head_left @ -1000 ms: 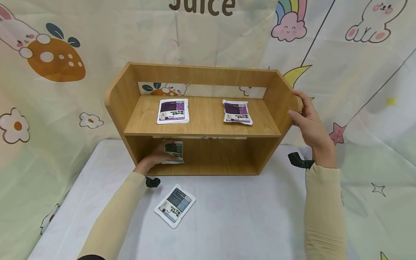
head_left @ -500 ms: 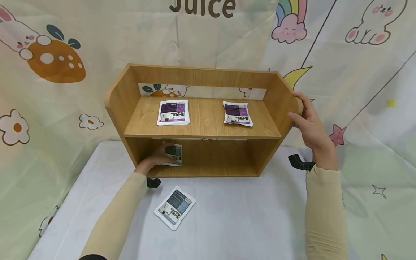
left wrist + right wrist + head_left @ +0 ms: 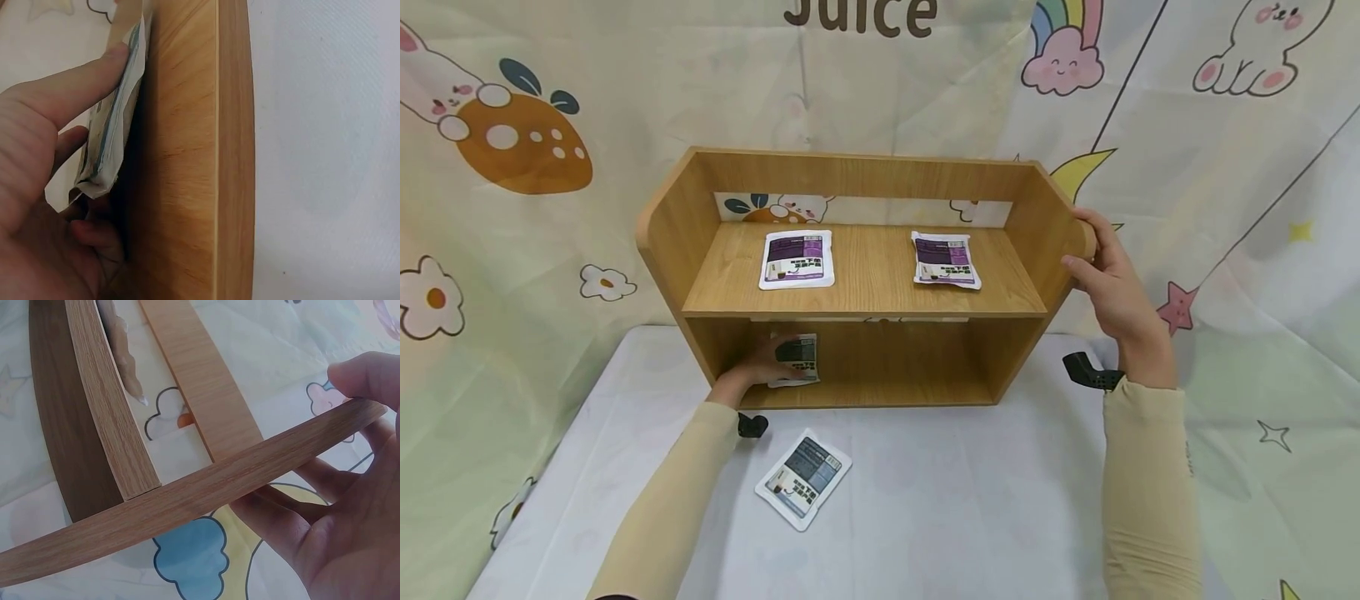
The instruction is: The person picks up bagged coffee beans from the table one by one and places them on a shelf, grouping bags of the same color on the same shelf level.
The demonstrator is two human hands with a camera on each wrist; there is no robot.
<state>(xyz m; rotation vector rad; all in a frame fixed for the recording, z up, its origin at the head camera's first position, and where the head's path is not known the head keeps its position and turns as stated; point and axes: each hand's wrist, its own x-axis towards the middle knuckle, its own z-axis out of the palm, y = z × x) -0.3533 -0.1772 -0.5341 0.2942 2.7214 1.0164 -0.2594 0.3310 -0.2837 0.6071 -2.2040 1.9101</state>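
Observation:
My left hand [image 3: 760, 363] reaches into the lower compartment of the wooden shelf [image 3: 865, 279] and holds a flat white packet with a dark green label [image 3: 801, 354]. In the left wrist view the thumb lies over that packet [image 3: 119, 125] and other fingers are under it, close over the shelf board. The far fingertips are hidden behind the packet. My right hand [image 3: 1116, 279] grips the upper edge of the shelf's right side panel. Thumb and fingers sit on opposite faces of that panel [image 3: 187, 490] in the right wrist view.
Two purple-label packets, one on the left [image 3: 797, 259] and one on the right [image 3: 945, 260], lie on the upper board. Another packet, with a blue-grey label [image 3: 803, 481], lies slanted on the white table [image 3: 962, 500] before the shelf. A printed cloth [image 3: 880, 92] hangs behind.
My left hand and its packet have shifted slightly toward the left and front, low in the compartment. My right hand keeps its grip on the side panel.

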